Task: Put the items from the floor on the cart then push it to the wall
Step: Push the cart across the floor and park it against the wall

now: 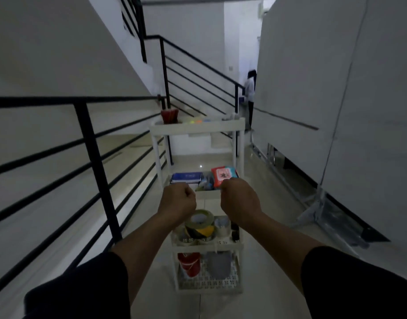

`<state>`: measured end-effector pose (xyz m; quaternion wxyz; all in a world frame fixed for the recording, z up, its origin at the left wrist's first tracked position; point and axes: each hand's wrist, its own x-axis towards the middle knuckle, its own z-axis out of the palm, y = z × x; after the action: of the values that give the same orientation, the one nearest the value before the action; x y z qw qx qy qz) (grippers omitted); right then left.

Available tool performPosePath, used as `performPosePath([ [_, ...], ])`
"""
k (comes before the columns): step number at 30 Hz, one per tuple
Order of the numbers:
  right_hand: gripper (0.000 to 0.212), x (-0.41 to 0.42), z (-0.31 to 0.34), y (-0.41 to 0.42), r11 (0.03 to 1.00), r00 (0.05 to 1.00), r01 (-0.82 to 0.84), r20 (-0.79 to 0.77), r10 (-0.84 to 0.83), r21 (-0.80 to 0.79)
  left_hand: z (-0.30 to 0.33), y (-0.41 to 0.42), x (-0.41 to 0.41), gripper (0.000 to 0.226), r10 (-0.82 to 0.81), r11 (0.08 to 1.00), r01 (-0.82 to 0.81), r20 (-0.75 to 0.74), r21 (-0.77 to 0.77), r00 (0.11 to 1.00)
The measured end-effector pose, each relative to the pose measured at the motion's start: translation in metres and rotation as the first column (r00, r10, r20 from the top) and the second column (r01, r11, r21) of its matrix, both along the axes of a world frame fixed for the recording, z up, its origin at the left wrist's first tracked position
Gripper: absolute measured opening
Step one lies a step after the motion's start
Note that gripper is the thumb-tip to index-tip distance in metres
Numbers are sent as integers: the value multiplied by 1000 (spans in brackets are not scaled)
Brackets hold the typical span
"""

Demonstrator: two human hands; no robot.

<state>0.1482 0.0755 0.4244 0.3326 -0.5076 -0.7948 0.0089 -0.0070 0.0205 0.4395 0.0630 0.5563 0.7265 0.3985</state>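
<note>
Left hand [178, 198] and right hand [238, 196] curl tight on cart [207, 245] top rim. Risk: cart clips second cart [198, 128] ahead or railing [92, 143]; tape rolls [199, 223] topple.

1. Your white plastic cart [207, 194] stands upright on the pale tiled floor, in the corridor between the black stair railing and the grey panel wall.
2. Its top tray holds a blue book [186, 177] lying flat on the left, a red wipes pack [221, 176] on the right, and small blurred items between them.
3. The middle tray carries a yellow-and-black tape roll [200, 224], tilted on other rolls, with a clear tape roll [221, 225] just beside it.
4. The bottom perforated tray holds a red cup [189, 263] on its side at the left and a flat grey item [219, 264] to its right.
</note>
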Motion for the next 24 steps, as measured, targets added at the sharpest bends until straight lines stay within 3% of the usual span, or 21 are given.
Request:
performPosePath([
  [5,19,29,61,-50,994,998,-57,27,55,96,58,-54,35,18,0,996,7,-78,91,997],
  [11,23,63,112,-132,986,995,-84,-48,92,142,112,-144,78,16,-38,987,63,-171,148,985],
  [18,29,91,110,-213,981,986,-118,-98,134,153,117,-232,98,29,-14,994,41,-243,106,970],
  [24,28,73,102,-205,981,988,-146,-38,151,126,112,-228,89,47,-52,994,75,-258,80,965],
])
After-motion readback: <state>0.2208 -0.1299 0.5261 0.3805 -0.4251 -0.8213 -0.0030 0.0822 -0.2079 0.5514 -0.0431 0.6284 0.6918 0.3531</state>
